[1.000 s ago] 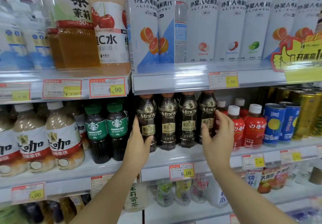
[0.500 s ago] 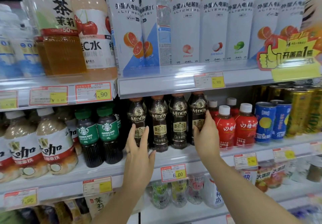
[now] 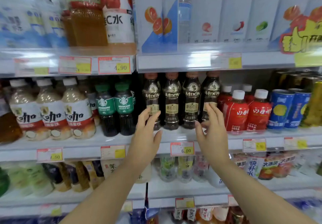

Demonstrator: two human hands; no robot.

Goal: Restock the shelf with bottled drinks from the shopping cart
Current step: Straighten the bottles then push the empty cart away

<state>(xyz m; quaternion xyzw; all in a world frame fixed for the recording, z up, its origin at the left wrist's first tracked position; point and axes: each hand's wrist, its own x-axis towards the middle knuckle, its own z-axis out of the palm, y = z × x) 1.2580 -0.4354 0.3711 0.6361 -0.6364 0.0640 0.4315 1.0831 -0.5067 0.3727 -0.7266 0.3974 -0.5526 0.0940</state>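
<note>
Several dark MDOY coffee bottles (image 3: 171, 101) with brown caps stand in a row on the middle shelf (image 3: 177, 136). My left hand (image 3: 147, 133) is raised in front of the leftmost bottle (image 3: 151, 94), fingers apart, holding nothing. My right hand (image 3: 211, 129) hovers in front of the rightmost bottle (image 3: 211, 93), fingers spread, its fingertips at the lower label. Whether either hand touches a bottle is unclear. The shopping cart is out of view.
Green-capped Americano bottles (image 3: 114, 105) stand left of the row, red bottles with white caps (image 3: 247, 112) and blue cans (image 3: 289, 108) to the right. Tall white drink bottles (image 3: 209, 14) fill the upper shelf. More bottles (image 3: 176, 169) line the lower shelf.
Both hands have drawn back a little from the outer MDOY bottles and dropped lower. The view has shifted, so the shelf appears further right and is motion-blurred.
</note>
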